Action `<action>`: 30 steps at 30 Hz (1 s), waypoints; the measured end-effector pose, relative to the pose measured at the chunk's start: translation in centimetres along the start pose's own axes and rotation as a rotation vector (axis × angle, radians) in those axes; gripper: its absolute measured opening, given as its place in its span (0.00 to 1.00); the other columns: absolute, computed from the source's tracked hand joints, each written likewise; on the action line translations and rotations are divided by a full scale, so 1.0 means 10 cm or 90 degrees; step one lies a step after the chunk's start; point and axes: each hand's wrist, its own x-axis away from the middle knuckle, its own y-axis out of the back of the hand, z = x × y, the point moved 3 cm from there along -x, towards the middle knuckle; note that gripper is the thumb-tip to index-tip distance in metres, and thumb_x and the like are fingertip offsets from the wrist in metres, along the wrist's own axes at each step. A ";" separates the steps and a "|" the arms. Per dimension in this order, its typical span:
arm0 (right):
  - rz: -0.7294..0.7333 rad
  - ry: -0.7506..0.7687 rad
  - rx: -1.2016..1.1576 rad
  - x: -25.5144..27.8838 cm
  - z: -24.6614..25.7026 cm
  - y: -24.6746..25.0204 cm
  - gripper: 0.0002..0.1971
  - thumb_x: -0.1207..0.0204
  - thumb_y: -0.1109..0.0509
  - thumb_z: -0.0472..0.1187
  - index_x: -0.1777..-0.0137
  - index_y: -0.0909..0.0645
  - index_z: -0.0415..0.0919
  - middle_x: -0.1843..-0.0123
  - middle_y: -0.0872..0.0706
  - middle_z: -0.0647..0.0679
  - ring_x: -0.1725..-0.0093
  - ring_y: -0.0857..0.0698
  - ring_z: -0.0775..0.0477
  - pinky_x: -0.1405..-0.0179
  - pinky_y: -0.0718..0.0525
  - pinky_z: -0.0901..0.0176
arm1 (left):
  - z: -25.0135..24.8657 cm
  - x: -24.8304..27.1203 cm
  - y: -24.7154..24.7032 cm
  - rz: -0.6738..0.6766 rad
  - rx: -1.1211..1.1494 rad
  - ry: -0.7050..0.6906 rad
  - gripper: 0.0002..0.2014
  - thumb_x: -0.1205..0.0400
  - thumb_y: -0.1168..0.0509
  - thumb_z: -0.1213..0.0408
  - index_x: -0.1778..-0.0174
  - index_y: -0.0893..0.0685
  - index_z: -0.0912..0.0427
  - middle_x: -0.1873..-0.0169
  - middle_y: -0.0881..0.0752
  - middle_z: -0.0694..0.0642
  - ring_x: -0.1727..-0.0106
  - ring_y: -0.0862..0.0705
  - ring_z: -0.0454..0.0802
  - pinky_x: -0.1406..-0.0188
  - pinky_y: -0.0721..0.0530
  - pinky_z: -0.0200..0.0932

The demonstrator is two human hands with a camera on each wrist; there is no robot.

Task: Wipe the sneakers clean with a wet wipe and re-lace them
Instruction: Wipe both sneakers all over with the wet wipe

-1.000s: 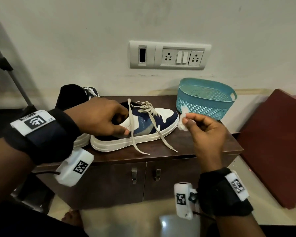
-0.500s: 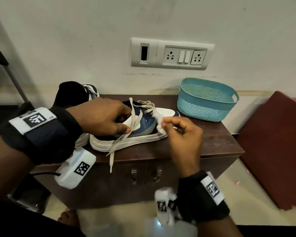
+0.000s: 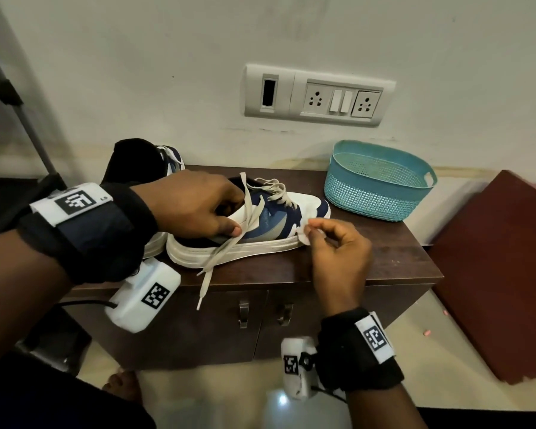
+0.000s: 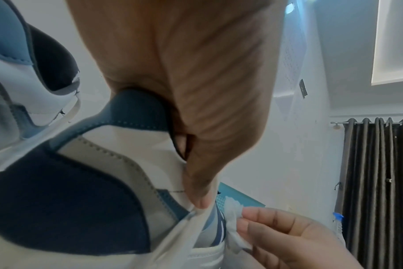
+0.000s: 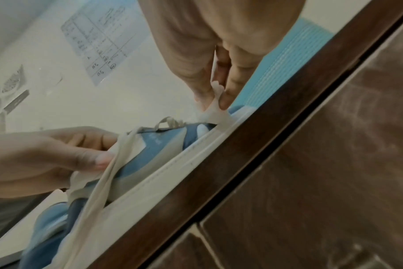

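Nearest the viewer, two forearms wear black wrist straps with white coded tags. The right hand [image 3: 338,246] pinches a small crumpled white wet wipe [image 3: 304,235] between thumb and fingertips, pressing it against the white rubber sole near the toe of a sneaker [image 3: 260,230]. The left hand [image 3: 195,205] grips the sneaker at its heel collar, fingers curled over the opening and thumb pressed on the side panel.

The sneaker stands upright on its sole near the front edge of a dark brown wooden table [image 3: 393,261] with two cupboard doors below. Its long axis runs left to right, heel to the left, toe pointing right and slightly away. It has navy, mid-blue and white smooth panels over a thick white ribbed sole. Its flat cream laces [image 3: 220,258] are loose; two ends trail down the near side and hang over the table edge.

Behind the left hand, a second sneaker [image 3: 167,159] is partly hidden. Further right sits an oval teal perforated plastic basket [image 3: 378,187]. On the wall beyond is a white socket panel [image 3: 319,96].
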 end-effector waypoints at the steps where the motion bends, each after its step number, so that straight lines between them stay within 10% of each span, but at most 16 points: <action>1: -0.024 -0.015 -0.010 -0.03 -0.01 -0.01 0.10 0.25 0.22 0.28 0.55 0.08 0.46 0.54 0.07 0.46 0.59 0.10 0.60 0.54 0.11 0.66 | 0.00 0.00 0.00 -0.003 0.001 0.000 0.18 0.19 0.29 0.46 0.67 0.26 0.49 0.72 0.20 0.47 0.69 0.22 0.45 0.68 0.27 0.45; 3: -0.021 -0.041 -0.017 0.06 0.00 -0.13 0.08 0.25 0.21 0.31 0.54 0.08 0.46 0.54 0.07 0.49 0.56 0.09 0.57 0.49 0.08 0.54 | 0.00 0.00 0.00 -0.006 -0.002 0.004 0.18 0.19 0.29 0.45 0.67 0.26 0.49 0.72 0.20 0.47 0.69 0.22 0.45 0.67 0.27 0.45; 7: 0.119 0.041 -0.043 0.38 0.22 -0.33 0.08 0.26 0.21 0.29 0.53 0.07 0.42 0.55 0.08 0.52 0.54 0.09 0.57 0.53 0.13 0.68 | -0.01 0.00 -0.01 -0.006 -0.011 0.005 0.19 0.18 0.31 0.44 0.68 0.27 0.50 0.73 0.22 0.47 0.70 0.23 0.45 0.68 0.29 0.44; 11: -0.010 0.040 -0.054 0.12 0.19 -0.25 0.07 0.25 0.22 0.28 0.53 0.07 0.40 0.54 0.08 0.48 0.55 0.09 0.58 0.54 0.15 0.70 | 0.01 0.01 -0.01 -0.011 -0.002 0.000 0.19 0.18 0.30 0.46 0.68 0.27 0.49 0.73 0.22 0.47 0.71 0.23 0.45 0.67 0.29 0.45; 16: 0.125 0.065 -0.038 0.30 0.28 -0.40 0.07 0.24 0.22 0.30 0.51 0.07 0.41 0.52 0.08 0.50 0.51 0.08 0.54 0.50 0.10 0.61 | 0.00 0.00 -0.01 -0.007 -0.004 -0.008 0.18 0.18 0.30 0.47 0.67 0.27 0.49 0.72 0.21 0.47 0.70 0.23 0.44 0.68 0.30 0.44; 20: 0.038 -0.019 -0.054 0.06 0.24 -0.30 0.07 0.24 0.22 0.31 0.51 0.07 0.43 0.54 0.07 0.51 0.55 0.09 0.61 0.54 0.15 0.70 | 0.00 0.00 0.00 -0.006 0.012 -0.009 0.17 0.18 0.29 0.48 0.68 0.27 0.48 0.72 0.21 0.46 0.69 0.23 0.44 0.68 0.30 0.43; 25: 0.209 0.014 -0.070 0.32 0.44 -0.43 0.07 0.24 0.22 0.30 0.53 0.06 0.41 0.56 0.07 0.50 0.54 0.08 0.56 0.52 0.13 0.66 | 0.02 0.00 0.00 -0.002 -0.003 -0.010 0.18 0.18 0.30 0.47 0.67 0.27 0.49 0.72 0.21 0.48 0.70 0.23 0.45 0.68 0.28 0.45; 30: 0.106 0.083 -0.079 -0.01 0.54 -0.36 0.09 0.25 0.22 0.27 0.51 0.07 0.40 0.53 0.08 0.49 0.52 0.09 0.60 0.52 0.14 0.69 | 0.01 0.01 -0.01 0.001 0.001 -0.009 0.17 0.18 0.29 0.46 0.66 0.27 0.48 0.71 0.21 0.47 0.67 0.21 0.45 0.67 0.29 0.44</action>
